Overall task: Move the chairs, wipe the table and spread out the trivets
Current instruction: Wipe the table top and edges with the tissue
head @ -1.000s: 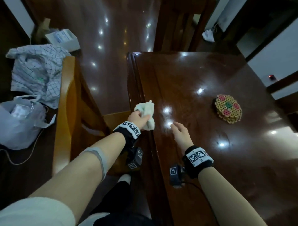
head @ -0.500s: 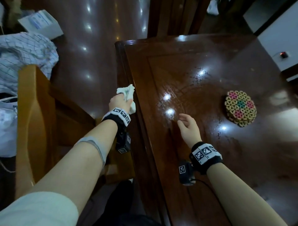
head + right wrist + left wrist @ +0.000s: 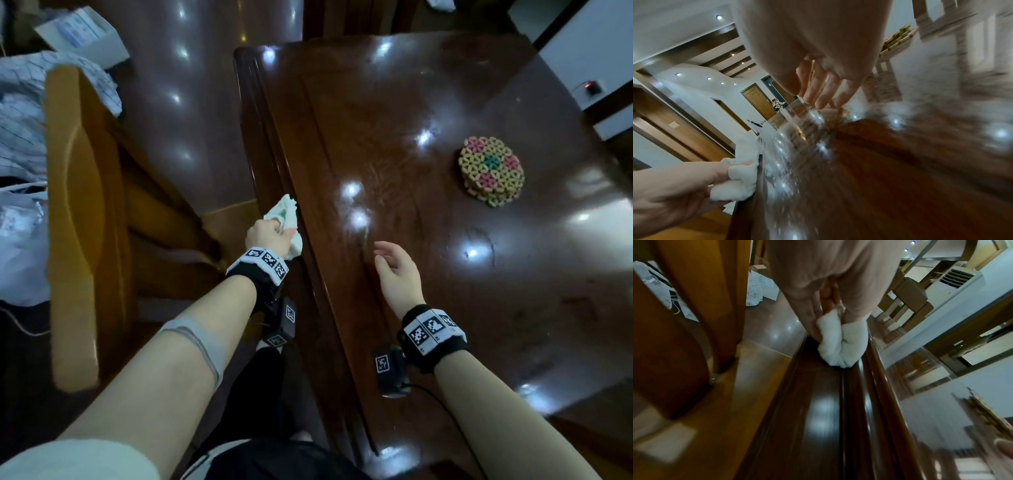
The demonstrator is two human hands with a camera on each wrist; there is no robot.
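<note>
My left hand [image 3: 270, 234] grips a bunched white cloth [image 3: 286, 216] and presses it against the moulded left edge of the dark glossy table [image 3: 394, 85]. The left wrist view shows the cloth [image 3: 840, 344] held against the table's side rail [image 3: 824, 402]. My right hand [image 3: 394, 263] hovers just above the tabletop to the right of the cloth, fingers [image 3: 824, 92] loosely extended and holding nothing. A stack of round woven trivets [image 3: 491, 171] in pink, yellow and green lies on the table's right part. A light wooden chair [image 3: 78, 205] stands left of the table.
A checked cloth [image 3: 20, 120] and a white plastic bag [image 3: 20, 246] lie behind the chair on the floor, with a white box [image 3: 85, 34] further back. Another dark chair [image 3: 346, 17] stands at the table's far end. My legs are below the table's near corner.
My left hand has slid the cloth off the tabletop onto the table's left edge and back along it toward me. The right hand stayed hovering over the table.
</note>
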